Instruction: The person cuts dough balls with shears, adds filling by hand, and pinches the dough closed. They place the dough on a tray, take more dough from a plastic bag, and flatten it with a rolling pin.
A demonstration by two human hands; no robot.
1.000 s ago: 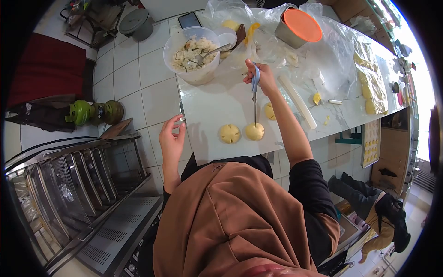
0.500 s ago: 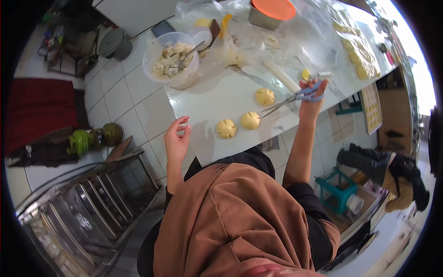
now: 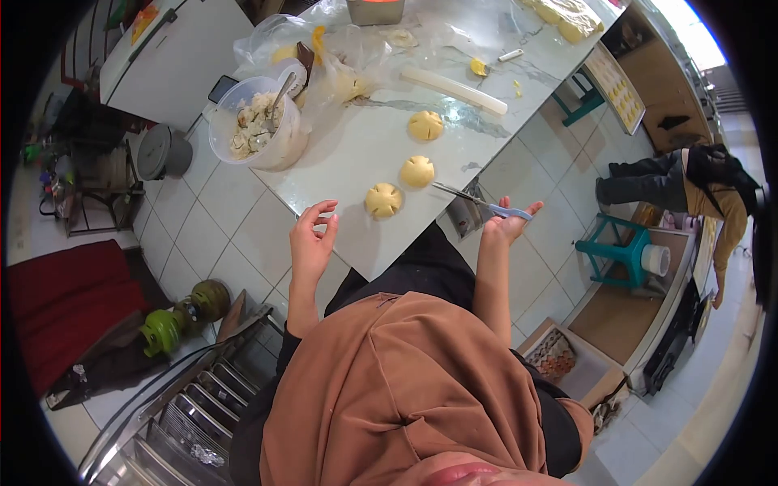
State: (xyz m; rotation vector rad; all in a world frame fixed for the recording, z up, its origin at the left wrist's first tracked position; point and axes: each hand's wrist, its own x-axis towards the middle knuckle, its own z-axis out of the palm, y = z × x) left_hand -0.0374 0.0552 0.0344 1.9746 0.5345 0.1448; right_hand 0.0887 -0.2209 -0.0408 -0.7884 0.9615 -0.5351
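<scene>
My right hand is closed around the blue handles of a pair of scissors, out past the table's right edge. The scissor tips point left, close beside a round yellow dough ball with a small notch at its top. Another dough ball, with several cuts around its rim, lies nearer to me. A third cut dough ball sits farther back. My left hand is raised by the table's left front edge, fingers loosely curled and apart, with nothing in it.
On the table stand a clear bowl of pale filling with a spoon, plastic bags and a white rod. At the right are a teal stool, a tray and another person. A metal rack is at left.
The view has turned and shifted. My right hand has come down and closer to my body with the scissors, whose blades remain near the middle dough ball. My left hand stays much the same.
</scene>
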